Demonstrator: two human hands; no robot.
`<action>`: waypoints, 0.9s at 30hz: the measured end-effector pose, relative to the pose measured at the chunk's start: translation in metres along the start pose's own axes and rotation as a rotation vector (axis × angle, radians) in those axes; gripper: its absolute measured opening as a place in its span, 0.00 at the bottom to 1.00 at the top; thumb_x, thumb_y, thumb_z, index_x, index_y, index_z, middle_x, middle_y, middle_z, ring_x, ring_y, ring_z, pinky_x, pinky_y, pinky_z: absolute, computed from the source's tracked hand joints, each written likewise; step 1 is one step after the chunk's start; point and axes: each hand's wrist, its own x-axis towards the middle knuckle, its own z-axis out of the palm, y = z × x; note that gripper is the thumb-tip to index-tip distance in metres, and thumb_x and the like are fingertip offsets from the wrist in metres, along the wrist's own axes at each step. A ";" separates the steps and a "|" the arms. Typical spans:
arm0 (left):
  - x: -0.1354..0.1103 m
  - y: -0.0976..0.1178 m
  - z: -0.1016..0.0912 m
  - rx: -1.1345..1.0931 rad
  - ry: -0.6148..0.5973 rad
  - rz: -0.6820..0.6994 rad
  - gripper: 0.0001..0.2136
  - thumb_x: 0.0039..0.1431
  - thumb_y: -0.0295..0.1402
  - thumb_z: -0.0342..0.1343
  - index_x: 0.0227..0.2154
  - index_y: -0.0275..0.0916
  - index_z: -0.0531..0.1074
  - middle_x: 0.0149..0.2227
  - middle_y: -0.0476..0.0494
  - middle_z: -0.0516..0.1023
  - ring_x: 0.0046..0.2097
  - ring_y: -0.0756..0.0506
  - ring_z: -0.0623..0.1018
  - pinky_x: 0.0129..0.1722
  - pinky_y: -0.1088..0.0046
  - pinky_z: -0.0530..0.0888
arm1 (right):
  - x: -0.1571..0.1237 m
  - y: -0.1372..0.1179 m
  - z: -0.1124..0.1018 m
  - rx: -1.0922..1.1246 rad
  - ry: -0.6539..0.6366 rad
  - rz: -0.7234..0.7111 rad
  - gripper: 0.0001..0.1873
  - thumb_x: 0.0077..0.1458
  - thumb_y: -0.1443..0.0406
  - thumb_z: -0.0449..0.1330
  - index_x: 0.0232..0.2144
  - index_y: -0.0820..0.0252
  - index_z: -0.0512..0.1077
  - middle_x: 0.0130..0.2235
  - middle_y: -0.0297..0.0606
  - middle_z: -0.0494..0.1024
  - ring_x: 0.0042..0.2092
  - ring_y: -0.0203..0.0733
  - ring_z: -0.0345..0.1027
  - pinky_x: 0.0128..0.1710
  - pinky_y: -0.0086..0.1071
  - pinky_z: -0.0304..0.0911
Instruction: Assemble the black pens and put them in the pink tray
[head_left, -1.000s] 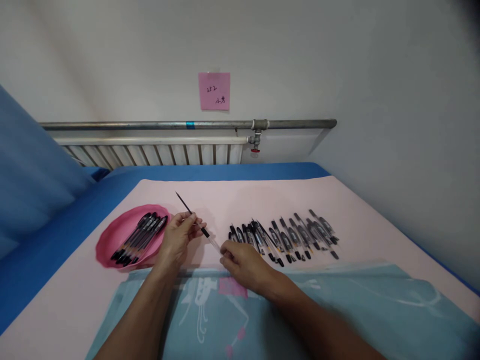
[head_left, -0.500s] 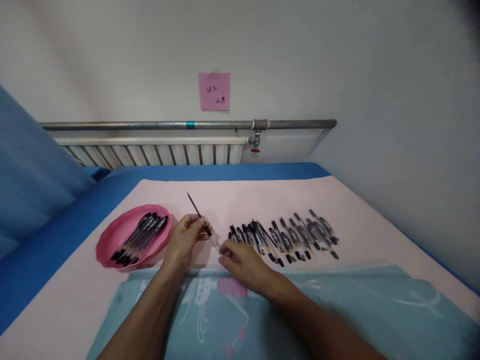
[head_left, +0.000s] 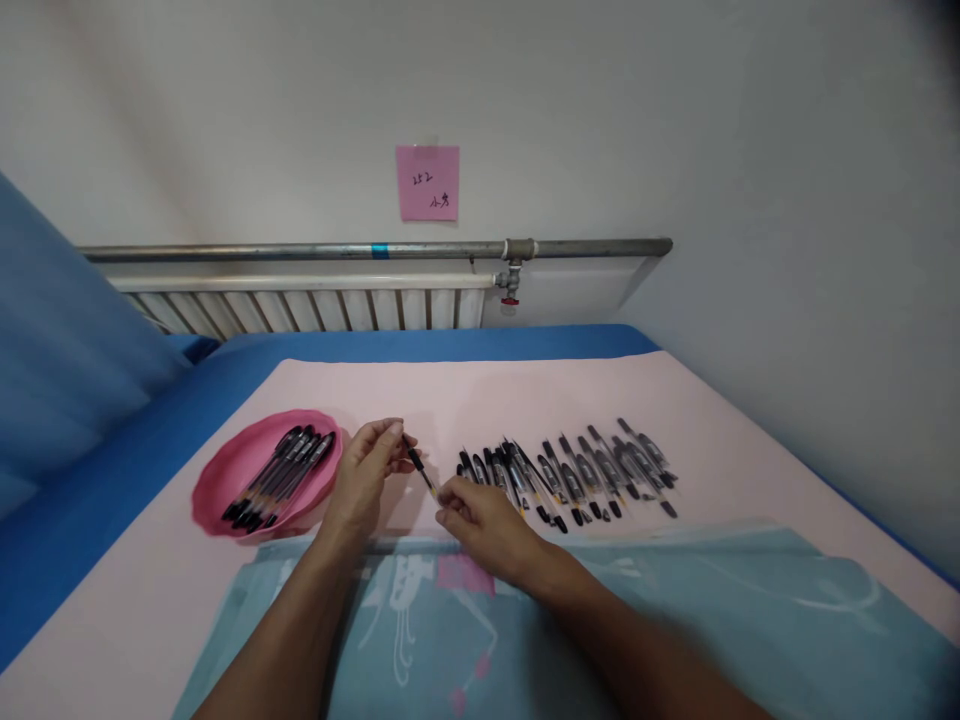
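Note:
A pen barrel (head_left: pixel 421 472), black at its upper part and clear with a yellowish bit lower down, slants between my two hands. My left hand (head_left: pixel 367 472) is closed at its upper end, thumb and fingers pinched together. The lower end sits in the pinched fingertips of my right hand (head_left: pixel 484 522). To the left of my left hand is a pink basin (head_left: pixel 214 465) with several capped black pens (head_left: pixel 281 478) in it. Right of my right hand lie rows of loose pen parts (head_left: pixel 570 475), with black caps and clear barrels.
A pink sheet (head_left: pixel 420 385) covers the table, with a blue edge (head_left: pixel 450 342) behind it. A teal printed cloth (head_left: pixel 637 600) lies at the front. Beyond stand a white radiator (head_left: pixel 330 308) and a metal pipe (head_left: pixel 285 252). Blue fabric (head_left: pixel 60 340) hangs at left.
The long thin dark piece that stuck up past my left fingers no longer shows. My left hand has shifted slightly up to the pen's upper end; my right hand has hardly moved.

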 end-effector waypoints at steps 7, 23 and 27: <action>-0.001 -0.001 0.002 0.073 -0.006 0.060 0.15 0.46 0.43 0.55 0.32 0.35 0.70 0.30 0.44 0.74 0.32 0.48 0.73 0.30 0.73 0.70 | 0.002 0.002 -0.001 0.034 0.039 -0.001 0.02 0.49 0.69 0.53 0.28 0.60 0.66 0.24 0.29 0.67 0.26 0.31 0.59 0.25 0.24 0.52; -0.017 -0.028 0.031 1.200 -0.408 0.254 0.03 0.47 0.32 0.53 0.24 0.39 0.69 0.26 0.49 0.71 0.29 0.49 0.69 0.28 0.75 0.60 | 0.010 0.010 -0.029 0.294 0.373 0.074 0.06 0.47 0.63 0.55 0.29 0.58 0.66 0.22 0.28 0.67 0.21 0.31 0.60 0.20 0.24 0.56; -0.023 -0.026 0.036 1.345 -0.462 0.219 0.06 0.46 0.36 0.54 0.24 0.39 0.69 0.26 0.47 0.72 0.30 0.47 0.70 0.28 0.74 0.60 | 0.010 0.013 -0.028 0.262 0.369 0.068 0.06 0.48 0.63 0.55 0.29 0.58 0.67 0.22 0.28 0.67 0.22 0.31 0.60 0.21 0.25 0.57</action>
